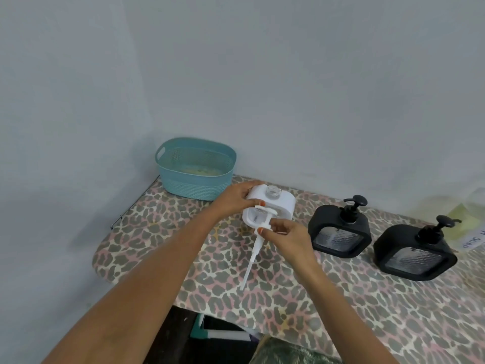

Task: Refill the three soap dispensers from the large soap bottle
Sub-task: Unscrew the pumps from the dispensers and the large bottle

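- Right hand (286,239) pinches the white pump (256,245), its tube slanting toward 7 o'clock over the worktop (288,298).
- Left hand (236,199) grips the white dispenser (275,206), whose neck is uncapped.
- Nearer black dispenser (414,252) and farther black dispenser (338,229) stand at its 3 o'clock.
- Teal basket (195,168) sits at 11 o'clock.

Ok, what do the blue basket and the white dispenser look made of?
Basket: likely molded plastic, matte teal, with a fake woven pattern and cut-out handle. White dispenser: probably plastic, smooth matte shell; its open neck looks clear, plastic or glass, can't tell.
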Action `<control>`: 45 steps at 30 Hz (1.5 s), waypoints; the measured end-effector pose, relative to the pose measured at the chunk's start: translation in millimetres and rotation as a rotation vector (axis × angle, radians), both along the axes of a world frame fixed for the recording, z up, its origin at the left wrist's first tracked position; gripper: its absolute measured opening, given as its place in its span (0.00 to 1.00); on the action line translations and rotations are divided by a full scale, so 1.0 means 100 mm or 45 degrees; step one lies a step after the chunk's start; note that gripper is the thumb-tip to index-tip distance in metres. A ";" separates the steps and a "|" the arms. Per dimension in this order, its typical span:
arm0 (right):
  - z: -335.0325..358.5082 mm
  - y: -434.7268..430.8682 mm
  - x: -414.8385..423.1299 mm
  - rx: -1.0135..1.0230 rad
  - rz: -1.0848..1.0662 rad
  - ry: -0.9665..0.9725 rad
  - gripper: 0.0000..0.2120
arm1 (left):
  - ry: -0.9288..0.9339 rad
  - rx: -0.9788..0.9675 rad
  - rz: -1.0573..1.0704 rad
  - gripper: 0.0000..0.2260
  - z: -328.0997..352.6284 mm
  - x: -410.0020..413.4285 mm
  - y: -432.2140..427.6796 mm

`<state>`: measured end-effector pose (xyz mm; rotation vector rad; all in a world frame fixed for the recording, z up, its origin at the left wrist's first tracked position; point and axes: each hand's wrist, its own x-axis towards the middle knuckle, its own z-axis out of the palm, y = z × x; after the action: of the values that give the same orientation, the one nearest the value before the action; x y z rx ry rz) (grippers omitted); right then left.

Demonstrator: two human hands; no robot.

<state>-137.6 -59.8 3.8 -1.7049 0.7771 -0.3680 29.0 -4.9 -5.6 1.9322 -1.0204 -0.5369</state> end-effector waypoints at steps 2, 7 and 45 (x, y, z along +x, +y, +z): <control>-0.14 0.04 0.02 0.070 0.013 0.077 0.04 | 0.026 -0.005 0.011 0.25 -0.01 0.00 0.00; -0.36 0.07 0.07 0.116 0.057 0.225 0.07 | 0.063 -0.019 0.021 0.26 -0.03 0.00 0.01; 0.09 -0.86 -0.75 -0.489 -0.415 0.004 0.15 | -0.145 -0.056 -0.073 0.26 0.20 -0.91 -0.58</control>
<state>-212.3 -145.4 13.0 -1.9325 1.0403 -0.7795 -62.2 -63.0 14.4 1.9170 -1.1533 -0.4368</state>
